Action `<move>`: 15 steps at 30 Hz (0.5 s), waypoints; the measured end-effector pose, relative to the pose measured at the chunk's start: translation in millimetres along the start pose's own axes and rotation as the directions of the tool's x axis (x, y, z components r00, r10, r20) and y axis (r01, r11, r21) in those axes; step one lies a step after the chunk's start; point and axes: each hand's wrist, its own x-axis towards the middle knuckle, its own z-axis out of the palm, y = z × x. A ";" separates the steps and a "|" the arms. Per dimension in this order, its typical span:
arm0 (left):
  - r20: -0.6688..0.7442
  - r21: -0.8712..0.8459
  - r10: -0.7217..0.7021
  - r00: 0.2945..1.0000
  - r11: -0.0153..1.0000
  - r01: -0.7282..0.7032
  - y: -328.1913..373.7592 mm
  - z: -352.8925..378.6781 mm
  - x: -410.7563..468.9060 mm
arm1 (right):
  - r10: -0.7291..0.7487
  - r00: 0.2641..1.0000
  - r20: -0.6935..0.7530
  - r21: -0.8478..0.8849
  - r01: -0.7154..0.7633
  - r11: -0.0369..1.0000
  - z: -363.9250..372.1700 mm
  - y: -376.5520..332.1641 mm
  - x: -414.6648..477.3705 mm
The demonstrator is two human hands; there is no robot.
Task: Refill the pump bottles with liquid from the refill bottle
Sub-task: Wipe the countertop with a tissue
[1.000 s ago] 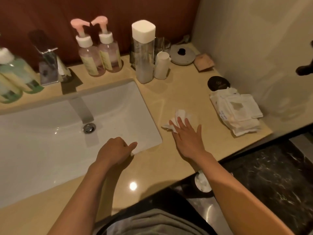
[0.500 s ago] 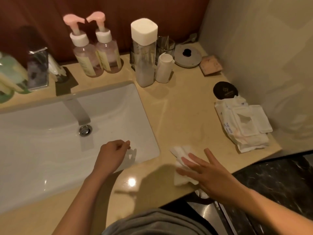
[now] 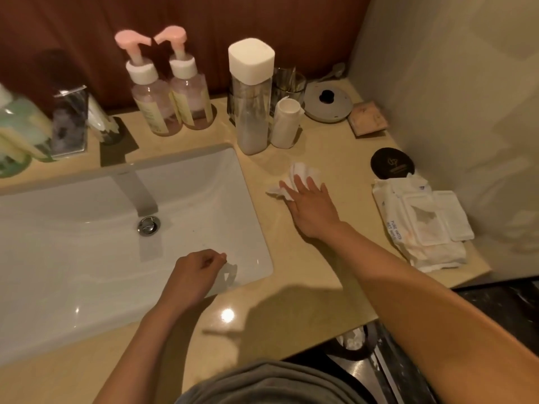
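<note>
Two pump bottles (image 3: 154, 106), pumps fitted, upright at back of surface (image 3: 320, 275) behind sink (image 3: 87, 258); refill bottle (image 3: 252, 112) capped, near them on the right. Pouring apparently finished; wiping of surface under way. Right hand (image 3: 312, 205) flat, fingers straight, pressing tissue (image 3: 302, 173); left hand (image 3: 192, 275) curled over sink, nothing visibly held. Since half a second ago: tissue pushed from front edge toward refill bottle.

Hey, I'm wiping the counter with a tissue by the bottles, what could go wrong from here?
1. The right hand presses the tissue just in front of the tall white-capped bottle and small white bottle; a wider swipe might topple them.
2. The wipes pack lies by the counter edge near the right forearm; an elbow sweep might push it off.
</note>
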 end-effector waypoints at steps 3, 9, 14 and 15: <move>0.022 0.008 0.014 1.000 1.000 -0.014 3.1 2.7 -1.1 | 0.073 0.997 -0.009 0.077 -0.072 0.994 5.5 -15.4 -8.7; 0.034 0.006 0.023 0.999 1.000 -0.023 3.2 6.6 -2.8 | -0.033 0.999 -0.006 -0.053 0.033 0.998 26.5 -7.9 -106.0; 0.061 -0.019 0.020 0.998 1.000 -0.019 3.4 12.0 -7.2 | -0.074 0.996 0.041 -0.235 0.081 0.968 43.9 31.3 -193.6; 0.067 -0.023 0.020 0.998 1.000 -0.019 3.2 12.6 -7.9 | -0.108 0.993 0.055 -0.237 0.118 0.964 43.4 38.6 -205.3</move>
